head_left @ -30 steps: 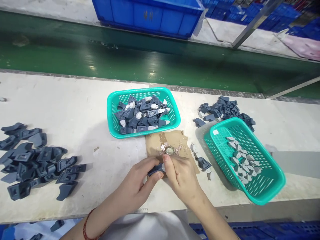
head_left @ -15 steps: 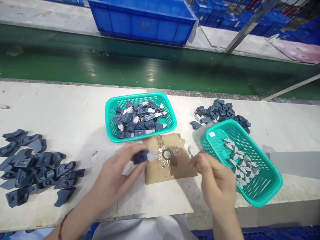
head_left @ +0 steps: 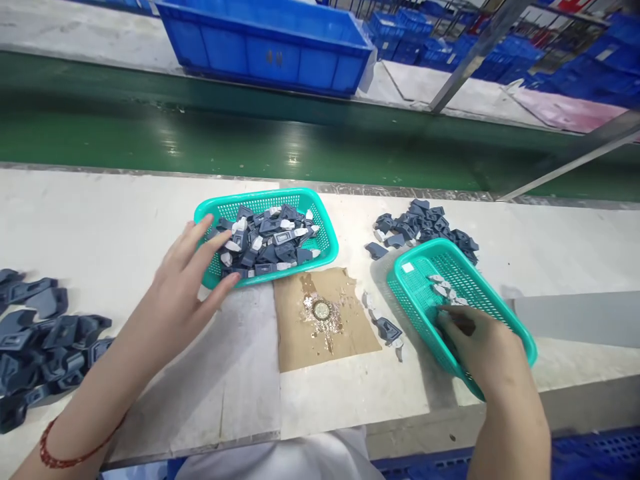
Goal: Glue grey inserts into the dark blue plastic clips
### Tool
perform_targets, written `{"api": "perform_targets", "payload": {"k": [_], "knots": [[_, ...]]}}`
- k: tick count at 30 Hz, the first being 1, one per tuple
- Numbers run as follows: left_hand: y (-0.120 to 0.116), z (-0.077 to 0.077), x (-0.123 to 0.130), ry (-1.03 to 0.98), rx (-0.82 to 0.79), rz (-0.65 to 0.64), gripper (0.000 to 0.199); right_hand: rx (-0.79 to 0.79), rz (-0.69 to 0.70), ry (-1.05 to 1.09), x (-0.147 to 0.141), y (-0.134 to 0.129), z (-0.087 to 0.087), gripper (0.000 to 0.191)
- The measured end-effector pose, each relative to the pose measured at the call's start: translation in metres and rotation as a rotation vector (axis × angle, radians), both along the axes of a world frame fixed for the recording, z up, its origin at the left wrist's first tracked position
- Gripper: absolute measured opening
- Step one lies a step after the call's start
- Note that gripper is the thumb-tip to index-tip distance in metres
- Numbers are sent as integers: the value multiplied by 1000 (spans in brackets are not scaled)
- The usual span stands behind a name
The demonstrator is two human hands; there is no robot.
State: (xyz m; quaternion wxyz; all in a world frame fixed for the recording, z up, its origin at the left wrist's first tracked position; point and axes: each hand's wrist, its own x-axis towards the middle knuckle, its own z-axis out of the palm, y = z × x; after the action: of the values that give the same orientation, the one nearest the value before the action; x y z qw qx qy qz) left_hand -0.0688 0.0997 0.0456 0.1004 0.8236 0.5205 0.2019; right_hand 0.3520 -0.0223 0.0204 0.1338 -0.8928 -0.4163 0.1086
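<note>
I can see a big blue bin (head_left: 225,50) with dark marks (head_left: 274,58) on its near side. A shiny green strip (head_left: 325,148) runs just in front of the bin. To the bin's right come blue crates (head_left: 389,30), a metal post (head_left: 475,57) and, farther right, a pink sheet (head_left: 570,111).

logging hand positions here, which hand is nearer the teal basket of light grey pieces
Right. The right hand reaches into the teal basket of light grey pieces; the left hand is away from it, at the left end of the teal basket of dark parts.
</note>
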Motion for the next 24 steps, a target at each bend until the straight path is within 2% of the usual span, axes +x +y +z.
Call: {"api": "perform_targets", "payload": {"k": [3,5,8,10,14,17,19,21,24], "knots": [[-9,9,-23,-31,80,120,48,106,-51,145,-15,-1,12,43],[-14,13,-46,7,96,271,46,276,-66,265,-32,0,21,42],[-22,15,-82,140,0,477,48,514,-13,412,-62,4,29,30],[-27,15,-103,213,-69,565,49,574,43,507,-79,8,27,27],[-31,17,-124,246,-139,658,44,512,121,688,-103,19,9,35],[-28,20,-129,266,-231,695,51,432,156,799,-115,27,-1,28],[-25,21,-132,241,-275,722,50,405,191,878,-122,30,-2,24],[-20,22,-136,207,-304,732,41,398,213,936,-127,32,-1,20],[-12,23,-137,261,-323,675,31,428,188,966,-131,33,0,19]]}}
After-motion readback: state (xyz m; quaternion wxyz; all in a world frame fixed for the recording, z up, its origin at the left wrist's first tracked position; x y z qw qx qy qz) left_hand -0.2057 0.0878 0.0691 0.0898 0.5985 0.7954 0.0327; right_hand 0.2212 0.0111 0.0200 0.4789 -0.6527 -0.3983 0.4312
